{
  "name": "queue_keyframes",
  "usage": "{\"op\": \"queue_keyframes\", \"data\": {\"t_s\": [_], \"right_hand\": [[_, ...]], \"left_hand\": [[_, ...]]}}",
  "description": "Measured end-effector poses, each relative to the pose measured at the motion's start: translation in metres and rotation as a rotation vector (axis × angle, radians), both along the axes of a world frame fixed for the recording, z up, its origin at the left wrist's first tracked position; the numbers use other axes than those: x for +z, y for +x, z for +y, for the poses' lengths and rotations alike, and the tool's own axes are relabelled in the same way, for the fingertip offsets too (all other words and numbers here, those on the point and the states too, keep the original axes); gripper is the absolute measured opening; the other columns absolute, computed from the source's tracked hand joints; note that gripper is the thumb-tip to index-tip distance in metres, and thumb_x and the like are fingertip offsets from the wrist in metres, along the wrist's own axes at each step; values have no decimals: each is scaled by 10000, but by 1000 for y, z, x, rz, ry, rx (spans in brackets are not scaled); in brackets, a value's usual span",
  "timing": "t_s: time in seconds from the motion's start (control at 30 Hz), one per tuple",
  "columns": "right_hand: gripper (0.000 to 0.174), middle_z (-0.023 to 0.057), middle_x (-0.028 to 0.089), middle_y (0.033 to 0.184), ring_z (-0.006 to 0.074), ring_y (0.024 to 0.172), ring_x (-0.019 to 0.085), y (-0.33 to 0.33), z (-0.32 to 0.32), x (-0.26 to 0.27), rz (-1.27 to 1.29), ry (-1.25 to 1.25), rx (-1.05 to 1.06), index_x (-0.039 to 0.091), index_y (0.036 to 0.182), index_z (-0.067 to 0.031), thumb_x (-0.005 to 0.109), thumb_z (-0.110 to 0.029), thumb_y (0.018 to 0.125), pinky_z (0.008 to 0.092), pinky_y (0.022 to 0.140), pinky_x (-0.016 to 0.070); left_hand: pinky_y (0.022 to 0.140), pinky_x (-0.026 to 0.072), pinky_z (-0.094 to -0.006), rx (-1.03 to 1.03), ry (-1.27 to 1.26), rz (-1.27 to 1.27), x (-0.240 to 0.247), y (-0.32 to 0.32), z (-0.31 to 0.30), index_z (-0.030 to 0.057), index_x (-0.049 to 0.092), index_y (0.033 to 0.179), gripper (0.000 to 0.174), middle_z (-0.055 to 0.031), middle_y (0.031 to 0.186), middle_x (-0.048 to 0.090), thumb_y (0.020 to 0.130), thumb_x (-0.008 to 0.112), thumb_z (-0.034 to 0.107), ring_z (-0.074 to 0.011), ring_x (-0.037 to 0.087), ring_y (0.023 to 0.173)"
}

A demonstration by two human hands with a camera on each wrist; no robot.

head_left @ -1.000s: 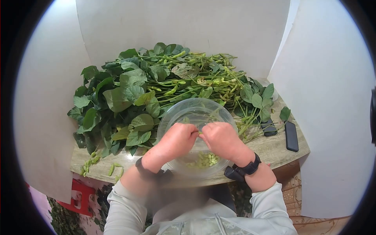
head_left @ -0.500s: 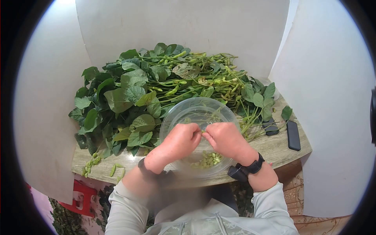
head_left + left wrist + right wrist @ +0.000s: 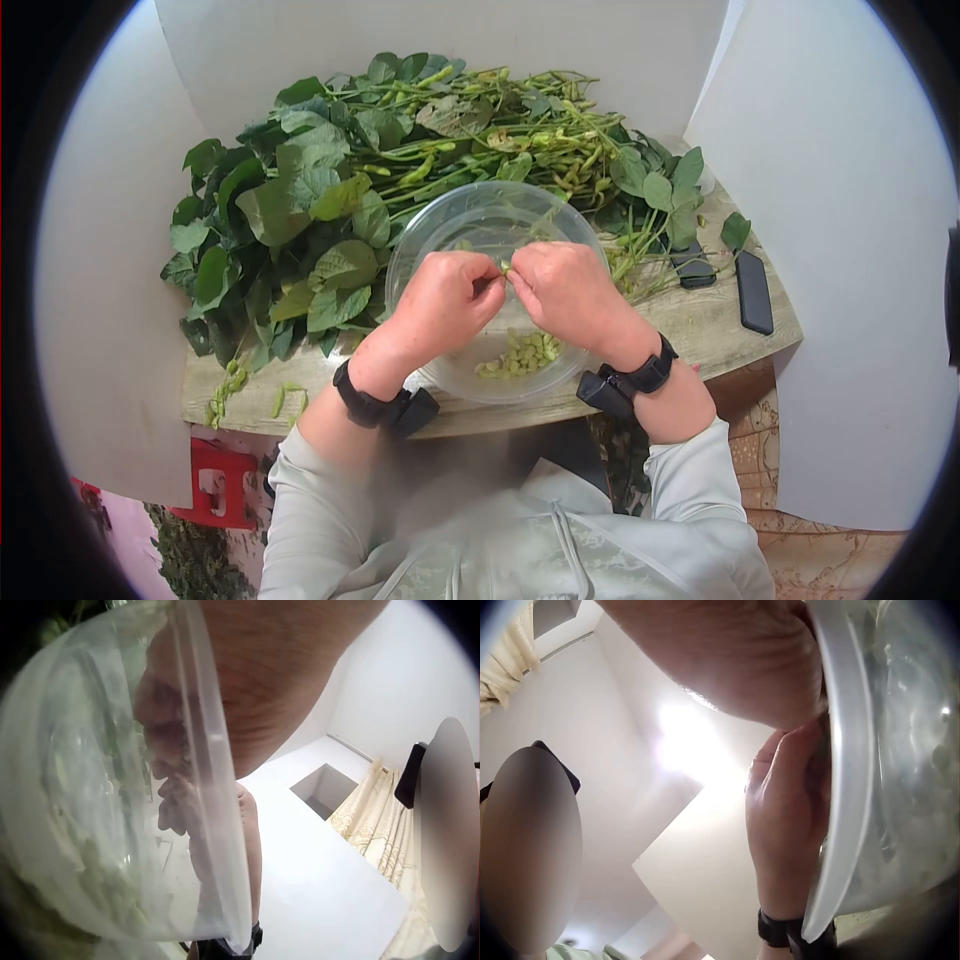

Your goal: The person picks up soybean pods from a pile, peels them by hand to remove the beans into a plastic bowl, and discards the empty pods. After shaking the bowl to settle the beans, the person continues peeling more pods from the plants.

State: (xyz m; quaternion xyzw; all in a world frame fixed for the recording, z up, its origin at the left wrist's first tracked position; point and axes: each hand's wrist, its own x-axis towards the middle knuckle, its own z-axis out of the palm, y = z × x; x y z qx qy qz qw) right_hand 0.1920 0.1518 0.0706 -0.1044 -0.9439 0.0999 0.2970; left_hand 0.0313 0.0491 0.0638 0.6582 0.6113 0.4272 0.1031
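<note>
Over a clear plastic bowl [image 3: 402, 270], the two hands meet fingertip to fingertip. My left hand [image 3: 447, 305] pinches one end of a small green soybean pod [image 3: 506, 268] between thumb and curled fingers. From the other side my right hand [image 3: 565, 295] pinches the same pod, most of which the fingers hide. Pale green shelled beans [image 3: 522, 355] lie in the near part of the bowl. In the left wrist view, the bowl's wall [image 3: 67, 787] covers part of both hands. The right wrist view shows the left hand [image 3: 784, 810] beside the rim.
Behind the bowl spreads a large heap of leafy soybean plants [image 3: 290, 210] with pods. Several loose pods [image 3: 228, 388] lie at the table's front left. Two black devices [image 3: 754, 292] rest at the right. White panels [image 3: 820, 250] enclose the table; a red stool [image 3: 222, 485] stands below left.
The head view has tilted, so the table, bowl and hands sit higher in the picture. Both hands stay together over the bowl, fingertips on the small pod.
</note>
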Motion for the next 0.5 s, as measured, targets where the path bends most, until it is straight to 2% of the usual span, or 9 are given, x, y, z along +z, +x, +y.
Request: {"op": "queue_keyframes", "data": {"t_s": [0.07, 0.17, 0.23, 0.27, 0.33, 0.43, 0.5], "right_hand": [[83, 161, 619, 754, 376, 739, 621, -1, -1, 0, 11, 47, -9, 607, 815, -15, 658, -80, 823, 459, 648, 494], [78, 149, 623, 782, 347, 777, 636, 1, 3, -1, -4, 70, 2, 602, 831, -26, 651, -87, 839, 447, 673, 508], [63, 150, 616, 787, 358, 760, 622, 0, 7, 0, 57, 42, 43, 607, 843, -17, 651, -61, 838, 446, 656, 496], [52, 151, 610, 792, 370, 742, 609, -1, 8, 1, 119, 12, 82, 611, 855, -8, 650, -36, 837, 446, 638, 484], [61, 143, 605, 796, 363, 752, 612, 0, 6, 4, 108, 5, 81, 595, 842, -20, 646, -53, 847, 446, 643, 488], [85, 133, 598, 798, 354, 759, 615, -1, 5, 4, 94, 2, 77, 578, 828, -30, 644, -74, 857, 446, 641, 492], [92, 131, 596, 797, 352, 756, 615, 0, 4, 3, 91, 7, 72, 576, 827, -29, 648, -78, 858, 445, 635, 493]], "left_hand": [[558, 472, -375, 6, -3, 12, -3, -1, 0, -43, 678, 815, 127, -224, 697, 625, 802, 633, 75, -312, 616, 577], [556, 475, -372, -26, -87, -64, 0, -3, 0, -49, 674, 826, 160, -188, 685, 647, 844, 635, 105, -265, 613, 562], [510, 433, -240, -76, -217, -328, -1, -7, 0, -32, 678, 931, 217, -47, 703, 663, 949, 639, 181, -84, 579, 576], [510, 433, -240, -73, -216, -330, 1, -10, 1, -32, 678, 931, 217, -47, 703, 663, 949, 639, 181, -84, 579, 576], [491, 415, -211, -78, -376, -590, 8, -15, 2, -4, 657, 1000, 251, -16, 777, 673, 994, 609, 243, -56, 557, 572], [481, 401, -206, -116, -358, -738, 2, -18, 4, 25, 631, 1016, 235, -11, 807, 663, 1003, 598, 257, -53, 544, 568], [491, 401, -200, -154, -336, -697, 0, -17, 4, 32, 619, 1006, 229, -11, 813, 659, 1007, 590, 258, -52, 541, 577]]}}
